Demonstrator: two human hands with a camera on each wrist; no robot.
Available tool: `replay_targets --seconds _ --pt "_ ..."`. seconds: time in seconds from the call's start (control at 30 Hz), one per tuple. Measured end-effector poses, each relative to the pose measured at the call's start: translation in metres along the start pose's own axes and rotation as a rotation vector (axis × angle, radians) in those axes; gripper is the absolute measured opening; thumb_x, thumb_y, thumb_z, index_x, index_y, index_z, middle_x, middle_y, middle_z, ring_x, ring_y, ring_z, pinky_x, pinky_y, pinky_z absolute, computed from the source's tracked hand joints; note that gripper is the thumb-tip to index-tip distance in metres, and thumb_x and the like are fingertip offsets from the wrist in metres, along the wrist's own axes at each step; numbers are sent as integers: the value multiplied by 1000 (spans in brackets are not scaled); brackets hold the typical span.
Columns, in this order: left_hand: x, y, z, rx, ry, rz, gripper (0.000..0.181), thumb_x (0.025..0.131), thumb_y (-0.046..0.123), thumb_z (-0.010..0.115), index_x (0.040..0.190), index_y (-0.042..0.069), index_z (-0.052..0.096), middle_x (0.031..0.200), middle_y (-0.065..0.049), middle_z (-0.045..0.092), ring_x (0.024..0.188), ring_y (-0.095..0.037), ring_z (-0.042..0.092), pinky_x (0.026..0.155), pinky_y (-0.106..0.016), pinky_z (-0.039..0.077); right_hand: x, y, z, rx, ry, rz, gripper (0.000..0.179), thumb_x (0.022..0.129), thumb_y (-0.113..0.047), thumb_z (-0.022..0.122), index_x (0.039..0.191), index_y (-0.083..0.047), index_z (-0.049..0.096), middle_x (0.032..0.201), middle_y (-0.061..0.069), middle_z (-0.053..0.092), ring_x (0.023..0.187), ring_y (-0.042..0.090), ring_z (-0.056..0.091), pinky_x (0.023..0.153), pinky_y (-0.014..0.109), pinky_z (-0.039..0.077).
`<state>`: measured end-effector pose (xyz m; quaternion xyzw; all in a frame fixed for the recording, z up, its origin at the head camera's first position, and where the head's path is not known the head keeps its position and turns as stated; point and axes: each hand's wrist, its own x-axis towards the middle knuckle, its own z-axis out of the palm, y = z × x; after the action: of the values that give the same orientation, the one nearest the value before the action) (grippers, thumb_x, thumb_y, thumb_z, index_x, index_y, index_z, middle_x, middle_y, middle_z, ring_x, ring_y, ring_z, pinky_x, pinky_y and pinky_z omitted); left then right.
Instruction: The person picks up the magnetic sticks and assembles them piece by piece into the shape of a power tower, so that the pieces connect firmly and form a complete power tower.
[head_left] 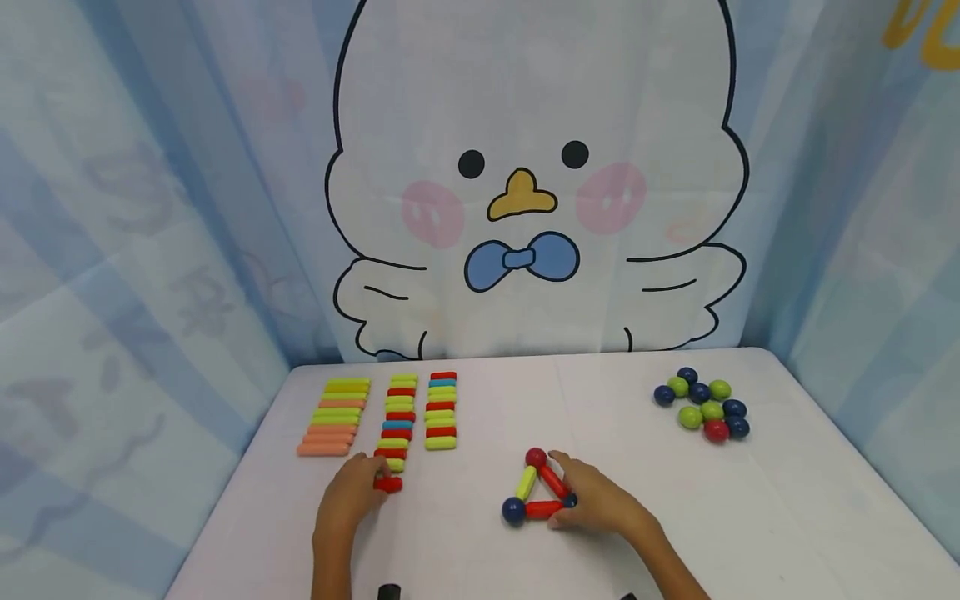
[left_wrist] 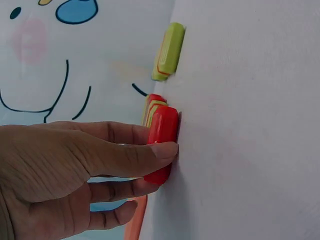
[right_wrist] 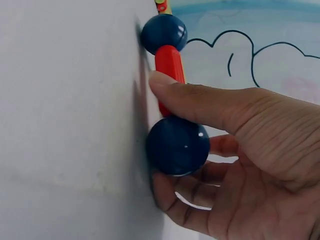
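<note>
My left hand (head_left: 352,490) pinches a red rod (left_wrist: 167,120) between thumb and fingers, at the near end of the middle column of rods (head_left: 397,425). Farther right, a triangle of balls and rods lies on the table. Its corners are a red ball (head_left: 536,457), a blue ball (head_left: 513,511) and another blue ball (right_wrist: 177,146); its sides are a yellow-green rod (head_left: 526,482) and two red rods (head_left: 544,510). My right hand (head_left: 600,497) holds the triangle at its right corner, thumb on a red rod and fingers curled about the blue ball.
A left column of yellow-green and orange rods (head_left: 337,416) and a shorter mixed column (head_left: 441,408) flank the middle one. Several blue, green and red balls (head_left: 712,410) are clustered at the table's back right. A printed curtain (head_left: 525,317) stands behind the white table (head_left: 750,517).
</note>
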<state>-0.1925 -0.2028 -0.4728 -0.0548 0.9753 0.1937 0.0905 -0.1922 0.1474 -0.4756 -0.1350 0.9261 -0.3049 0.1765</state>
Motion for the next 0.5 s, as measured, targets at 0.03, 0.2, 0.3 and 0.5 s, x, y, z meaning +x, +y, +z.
replay_targets --seconds 0.03,0.2,0.3,0.5 --pt "0 1 0 -15 -23 3 25 78 8 80 100 10 70 87 -4 59 82 -18 54 79 -38 56 1 1 0 1 17 6 93 69 -27 89 146 -4 40 105 5 59 96 19 53 97 50 50" --pt "1 12 -1 -194 -107 155 26 79 14 80 102 11 69 88 0 62 84 -16 55 78 -34 56 5 8 2 -9 100 19 80 70 -31 88 135 -2 52 102 3 58 92 17 51 90 43 52" --pt "3 25 4 -335 -132 309 24 83 15 77 104 12 67 93 0 64 87 -15 57 79 -32 56 8 11 4 -21 150 24 75 70 -33 87 131 -3 56 98 3 57 89 16 51 88 42 53" --pt "7 60 25 -532 -115 420 24 87 20 74 108 12 64 100 -1 68 93 -16 63 83 -31 57 9 11 4 -23 142 -2 70 70 -37 87 127 -4 60 98 1 57 88 15 51 88 42 53"
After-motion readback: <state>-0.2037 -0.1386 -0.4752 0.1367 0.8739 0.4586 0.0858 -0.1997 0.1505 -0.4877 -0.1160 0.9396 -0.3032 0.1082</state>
